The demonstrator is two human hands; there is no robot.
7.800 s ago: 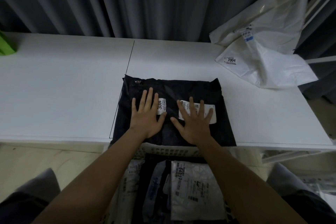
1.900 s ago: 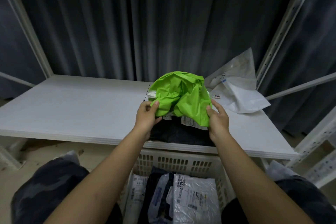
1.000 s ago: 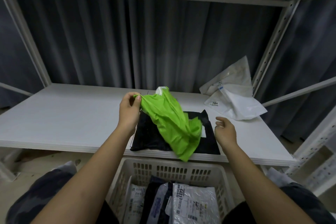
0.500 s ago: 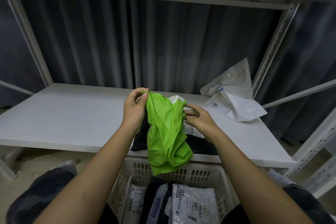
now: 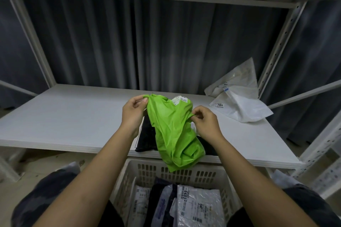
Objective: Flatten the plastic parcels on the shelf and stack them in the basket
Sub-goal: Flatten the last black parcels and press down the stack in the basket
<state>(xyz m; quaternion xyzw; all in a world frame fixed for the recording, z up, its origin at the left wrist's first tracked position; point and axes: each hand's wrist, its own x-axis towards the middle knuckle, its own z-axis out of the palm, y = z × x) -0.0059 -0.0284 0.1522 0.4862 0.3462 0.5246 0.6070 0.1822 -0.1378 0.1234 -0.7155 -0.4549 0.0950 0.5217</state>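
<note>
Green parcel hangs crumpled between both hands above the front edge of the shelf, its lower end drooping past that edge over the back wall of the basket. The left hand pinches the parcel's top left corner, thumb and forefinger closed on the plastic, the other fingers curled behind. The right hand pinches a fold on the parcel's right edge, lower than the left hand's hold, with its fingertips pressed together on the film. A white label shows at the parcel's top, between the two hands. Under the parcel a black parcel lies flat on the shelf, partly hidden. Two white parcels lie at the shelf's far right, well apart from the hands; one bears a tag reading 7004. In the basket below lie several flat parcels, the topmost grey-white one marked 6403.
</note>
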